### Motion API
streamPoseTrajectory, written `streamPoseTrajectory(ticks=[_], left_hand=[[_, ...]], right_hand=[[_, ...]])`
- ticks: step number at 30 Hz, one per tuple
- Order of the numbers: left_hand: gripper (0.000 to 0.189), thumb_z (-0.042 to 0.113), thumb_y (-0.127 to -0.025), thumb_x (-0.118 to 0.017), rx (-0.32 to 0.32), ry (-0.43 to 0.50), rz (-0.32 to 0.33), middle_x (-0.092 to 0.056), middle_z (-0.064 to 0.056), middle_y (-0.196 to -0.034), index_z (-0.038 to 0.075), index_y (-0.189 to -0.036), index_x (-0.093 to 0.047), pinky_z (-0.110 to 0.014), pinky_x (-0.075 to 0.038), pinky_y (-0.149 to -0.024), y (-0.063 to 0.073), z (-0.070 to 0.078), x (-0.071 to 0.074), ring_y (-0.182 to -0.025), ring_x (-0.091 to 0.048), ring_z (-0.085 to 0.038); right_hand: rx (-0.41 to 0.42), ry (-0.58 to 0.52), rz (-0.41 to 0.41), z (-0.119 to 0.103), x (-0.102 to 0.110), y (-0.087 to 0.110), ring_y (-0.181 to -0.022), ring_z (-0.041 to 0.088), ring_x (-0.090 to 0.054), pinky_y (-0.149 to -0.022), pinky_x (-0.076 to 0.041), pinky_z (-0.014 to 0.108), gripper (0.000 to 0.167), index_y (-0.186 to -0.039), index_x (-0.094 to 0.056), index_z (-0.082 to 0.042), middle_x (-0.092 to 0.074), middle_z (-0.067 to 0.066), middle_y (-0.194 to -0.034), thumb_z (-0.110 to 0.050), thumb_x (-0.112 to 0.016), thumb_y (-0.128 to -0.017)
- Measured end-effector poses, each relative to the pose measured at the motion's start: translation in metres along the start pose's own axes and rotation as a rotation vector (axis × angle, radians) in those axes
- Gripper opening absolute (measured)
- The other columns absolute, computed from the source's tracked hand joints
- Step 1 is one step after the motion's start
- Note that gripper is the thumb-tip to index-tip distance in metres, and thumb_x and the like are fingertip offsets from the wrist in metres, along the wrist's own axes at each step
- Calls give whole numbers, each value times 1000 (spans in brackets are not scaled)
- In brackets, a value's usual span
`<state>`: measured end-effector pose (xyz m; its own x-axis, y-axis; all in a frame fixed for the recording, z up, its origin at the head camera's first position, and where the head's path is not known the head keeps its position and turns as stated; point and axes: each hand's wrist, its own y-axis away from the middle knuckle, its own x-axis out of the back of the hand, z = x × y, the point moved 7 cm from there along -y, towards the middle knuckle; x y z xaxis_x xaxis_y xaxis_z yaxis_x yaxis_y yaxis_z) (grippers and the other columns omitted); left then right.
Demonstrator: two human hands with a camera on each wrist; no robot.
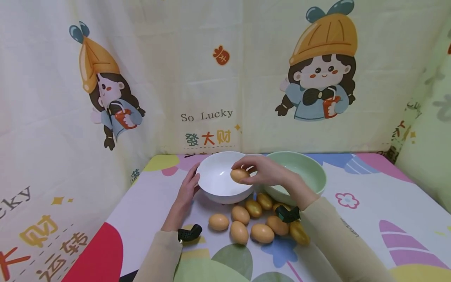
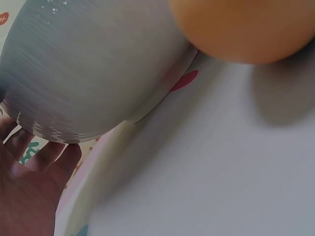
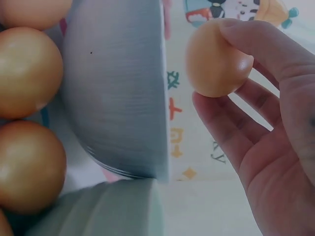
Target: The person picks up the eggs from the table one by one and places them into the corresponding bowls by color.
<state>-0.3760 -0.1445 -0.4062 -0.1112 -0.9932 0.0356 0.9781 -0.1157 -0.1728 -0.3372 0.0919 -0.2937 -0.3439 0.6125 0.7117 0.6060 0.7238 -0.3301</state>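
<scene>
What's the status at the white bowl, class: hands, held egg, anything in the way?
Right hand pinching egg above white bowl. Left hand touching bowl's side. Nothing visible between egg and bowl.

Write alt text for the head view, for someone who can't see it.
A person's right hand pinches a brown oval egg over a round white bowl, while the left hand touches the bowl's left side. More brown eggs and shiny gold eggs lie in front on a colourfully patterned table; a round pale-green bowl stands at right.
</scene>
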Motion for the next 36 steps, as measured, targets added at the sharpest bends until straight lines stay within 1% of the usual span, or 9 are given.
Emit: streamPoseTrajectory(ticks=[4, 10, 14, 18, 21, 25, 29, 33, 36], left_hand=[[54, 26, -109, -38, 8, -2, 0, -26, -8, -164, 15, -161, -27, -54, -30, -115, 1, 1, 0, -144, -33, -30], [54, 27, -109, -39, 3, 3, -5, -26, -8, -164, 15, -161, -27, -54, -29, -115, 2, 0, -1, -144, -33, -31], [54, 29, -109, -39, 7, 4, -10, -26, -7, -164, 16, -161, -27, -54, -29, -116, 2, -2, -2, -145, -33, -31], [54, 29, -110, -39, 3, 4, -13, -26, -8, -164, 16, -161, -27, -54, -29, -115, 1, -1, -2, -144, -33, -31], [54, 29, -110, -39, -1, -1, -9, -27, -8, -164, 16, -161, -27, -54, -29, -115, 1, 0, -1, -144, -34, -32], [54, 30, -109, -39, 6, -12, 0, -27, -7, -164, 17, -161, -28, -54, -30, -115, 2, 0, 1, -144, -35, -31], [54, 30, -109, -39, 7, -12, -1, -27, -7, -164, 17, -161, -28, -54, -30, -115, 3, 0, 2, -144, -35, -31], [54, 29, -110, -39, -2, 6, -12, -27, -7, -164, 17, -161, -27, -54, -30, -115, 2, 0, 1, -143, -35, -32], [54, 30, -110, -39, -3, 6, -15, -27, -7, -164, 17, -161, -27, -54, -30, -115, 1, -1, 0, -144, -35, -31]], right_hand=[[-39, -2, -17, 11, -4, -11, -104, 20, -62, -93, -54, 34, 36, -124, -69, -6, -68, 1, -116, -9, -77, -90], [-124, -12, -30, 27, -11, -22, -104, 19, -63, -95, -53, 34, 36, -125, -69, -8, -68, 0, -117, -13, -77, -90], [-142, -22, -50, 35, -16, -26, -105, 19, -63, -96, -52, 33, 37, -125, -69, -7, -68, 0, -117, -12, -78, -90], [-143, -8, -77, 38, -20, -32, -104, 19, -63, -96, -52, 32, 36, -124, -69, -6, -68, 1, -116, -10, -78, -89], [-137, 22, -122, 39, -26, -38, -102, 18, -62, -95, -52, 31, 35, -123, -70, -6, -68, 1, -113, -7, -77, -89], [-131, 103, -208, 40, -37, -45, -98, 14, -60, -93, -50, 28, 33, -122, -71, -7, -68, -2, -107, -8, -76, -89], [-153, 164, -265, 43, -44, -48, -98, 12, -60, -93, -49, 27, 33, -121, -71, -9, -68, -4, -105, -8, -77, -88], [-204, 181, -298, 47, -46, -49, -99, 13, -60, -93, -48, 27, 32, -121, -72, -10, -68, -5, -104, -8, -76, -89], [-274, 183, -321, 52, -47, -48, -100, 14, -58, -93, -47, 28, 31, -120, -72, -14, -67, -7, -103, -9, -76, -90]])
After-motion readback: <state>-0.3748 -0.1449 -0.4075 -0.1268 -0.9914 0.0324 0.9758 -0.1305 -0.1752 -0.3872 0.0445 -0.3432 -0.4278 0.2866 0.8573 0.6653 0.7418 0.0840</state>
